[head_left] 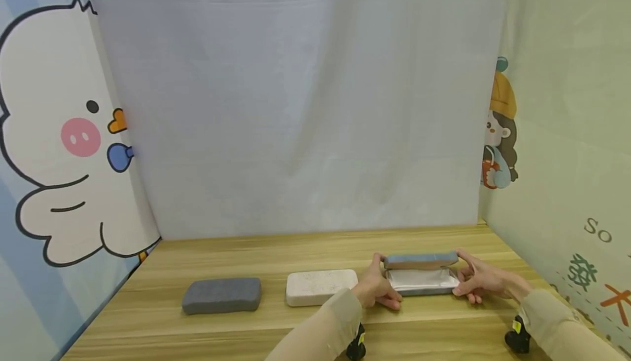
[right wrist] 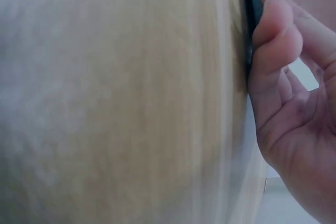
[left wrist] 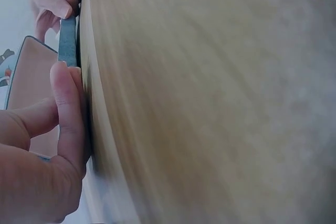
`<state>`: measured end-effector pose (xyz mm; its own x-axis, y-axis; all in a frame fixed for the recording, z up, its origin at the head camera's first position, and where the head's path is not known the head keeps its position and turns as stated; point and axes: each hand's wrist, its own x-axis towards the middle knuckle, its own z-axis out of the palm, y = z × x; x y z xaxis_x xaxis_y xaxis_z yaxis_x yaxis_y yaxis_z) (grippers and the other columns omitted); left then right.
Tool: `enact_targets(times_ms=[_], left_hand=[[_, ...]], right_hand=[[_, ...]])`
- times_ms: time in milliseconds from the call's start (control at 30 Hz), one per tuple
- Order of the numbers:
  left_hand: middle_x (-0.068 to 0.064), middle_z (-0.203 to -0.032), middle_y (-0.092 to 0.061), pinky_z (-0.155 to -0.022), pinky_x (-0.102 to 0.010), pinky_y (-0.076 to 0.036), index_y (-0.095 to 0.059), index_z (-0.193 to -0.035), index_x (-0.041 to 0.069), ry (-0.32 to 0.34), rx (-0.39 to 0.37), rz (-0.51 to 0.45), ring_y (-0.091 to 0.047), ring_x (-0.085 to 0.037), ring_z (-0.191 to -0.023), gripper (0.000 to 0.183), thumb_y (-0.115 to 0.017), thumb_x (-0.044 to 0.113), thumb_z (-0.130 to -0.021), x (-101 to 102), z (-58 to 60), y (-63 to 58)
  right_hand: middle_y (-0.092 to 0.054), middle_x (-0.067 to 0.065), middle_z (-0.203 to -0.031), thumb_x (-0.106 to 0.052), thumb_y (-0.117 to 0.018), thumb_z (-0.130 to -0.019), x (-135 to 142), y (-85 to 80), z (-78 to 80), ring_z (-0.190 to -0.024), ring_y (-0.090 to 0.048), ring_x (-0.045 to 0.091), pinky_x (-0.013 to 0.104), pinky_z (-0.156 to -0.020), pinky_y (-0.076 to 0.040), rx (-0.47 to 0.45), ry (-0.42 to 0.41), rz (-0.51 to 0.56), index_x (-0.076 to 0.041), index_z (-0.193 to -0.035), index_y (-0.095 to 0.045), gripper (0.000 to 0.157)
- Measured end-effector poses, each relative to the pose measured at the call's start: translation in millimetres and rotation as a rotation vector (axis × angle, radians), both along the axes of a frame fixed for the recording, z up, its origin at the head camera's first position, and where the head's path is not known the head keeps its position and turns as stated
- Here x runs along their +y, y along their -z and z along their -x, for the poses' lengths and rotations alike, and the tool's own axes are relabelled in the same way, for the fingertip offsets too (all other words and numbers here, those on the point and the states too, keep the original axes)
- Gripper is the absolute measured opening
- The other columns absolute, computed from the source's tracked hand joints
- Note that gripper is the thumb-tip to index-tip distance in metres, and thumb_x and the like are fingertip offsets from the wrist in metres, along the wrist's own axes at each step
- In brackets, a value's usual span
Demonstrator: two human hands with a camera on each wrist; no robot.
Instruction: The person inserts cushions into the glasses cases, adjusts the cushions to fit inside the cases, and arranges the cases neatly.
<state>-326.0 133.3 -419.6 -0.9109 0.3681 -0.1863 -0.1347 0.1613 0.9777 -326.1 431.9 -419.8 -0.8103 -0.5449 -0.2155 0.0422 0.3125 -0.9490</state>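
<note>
A blue-grey glasses case (head_left: 421, 260) stands on the table with its lid raised, towards the right in the head view. Something shiny and silvery (head_left: 423, 279) lies inside it; what it is cannot be told. My left hand (head_left: 377, 288) holds the case's left end, thumb and fingers spread between lid and base. At the opposite end, my right hand (head_left: 485, 280) grips lid and base the same way. In the left wrist view the lid's pinkish lining (left wrist: 41, 74) shows behind the base's blue-grey front wall (left wrist: 67, 43).
Left of the hands lie a closed white case (head_left: 320, 287) and, farther left, a closed dark grey case (head_left: 222, 296). All rest on a wood-grain table (head_left: 236, 339). A pale curtain (head_left: 296, 103) hangs behind, with printed panels at both sides.
</note>
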Motion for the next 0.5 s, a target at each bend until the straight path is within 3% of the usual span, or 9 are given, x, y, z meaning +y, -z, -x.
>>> enact_targets(times_ms=[100,300,400,500], left_hand=[[-0.028,-0.072,-0.065,-0.044,-0.028,-0.058,-0.037,-0.122,0.021,0.003,0.006,-0.005,-0.054,-0.015,-0.038,0.078,-0.066,-0.029,-0.068,-0.4,1.1,0.7],[-0.029,-0.074,-0.067,-0.045,-0.03,-0.058,-0.039,-0.12,0.02,0.01,0.018,-0.005,-0.056,-0.016,-0.038,0.075,-0.066,-0.028,-0.069,-0.8,2.1,2.5],[-0.025,-0.072,-0.067,-0.044,-0.03,-0.058,-0.039,-0.123,0.02,0.016,0.018,-0.003,-0.057,-0.016,-0.039,0.077,-0.068,-0.027,-0.068,-0.9,2.2,2.7],[-0.026,-0.071,-0.066,-0.045,-0.03,-0.058,-0.039,-0.125,0.017,0.026,0.024,-0.005,-0.057,-0.016,-0.039,0.075,-0.068,-0.025,-0.07,-1.3,2.1,1.7]], right_hand=[[-0.052,0.002,-0.081,-0.001,-0.061,-0.091,-1.4,0.2,0.8,-0.058,-0.061,0.007,0.019,-0.05,-0.053,0.013,-0.024,0.017,-0.005,-0.146,0.026,0.103],[-0.055,0.0,-0.078,0.002,-0.06,-0.091,-0.5,3.0,1.3,-0.056,-0.061,0.006,0.018,-0.049,-0.052,0.065,-0.067,0.035,-0.024,-0.141,-0.018,0.07],[-0.055,-0.001,-0.076,0.002,-0.059,-0.091,0.9,4.1,1.1,-0.055,-0.061,0.006,0.017,-0.049,-0.052,0.086,-0.086,0.04,-0.025,-0.14,-0.021,0.068],[-0.056,0.001,-0.078,0.002,-0.057,-0.093,2.5,4.0,1.3,-0.056,-0.061,0.006,0.017,-0.05,-0.052,0.094,-0.101,0.042,-0.01,-0.143,-0.012,0.068]])
